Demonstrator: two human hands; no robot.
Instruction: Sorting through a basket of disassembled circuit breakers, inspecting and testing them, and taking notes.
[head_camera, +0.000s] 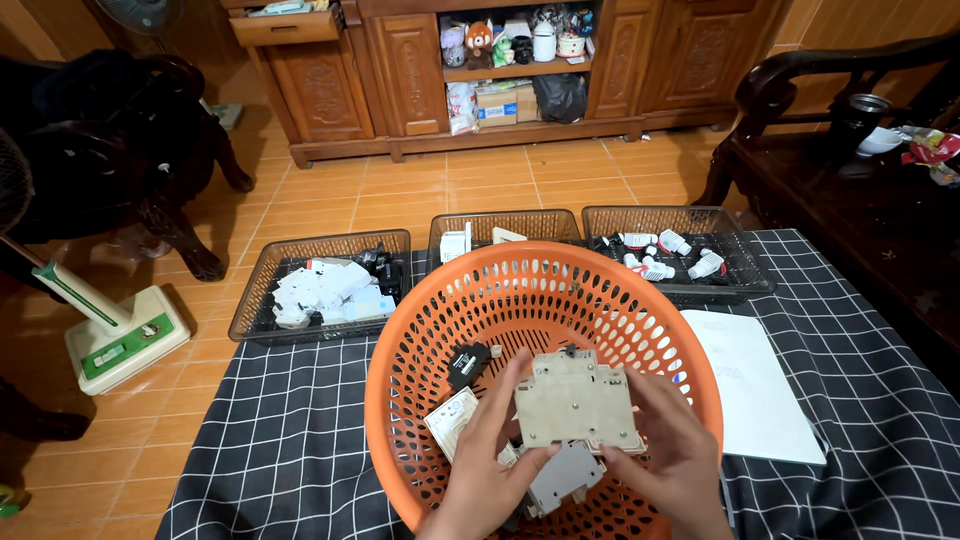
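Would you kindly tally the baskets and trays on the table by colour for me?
Orange round basket: 1
Dark mesh trays, left, middle, right: 3
Total: 4

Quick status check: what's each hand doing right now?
Left hand: closed on the left edge of the grey breaker, over the orange basket.
Right hand: closed on the same breaker's right edge.
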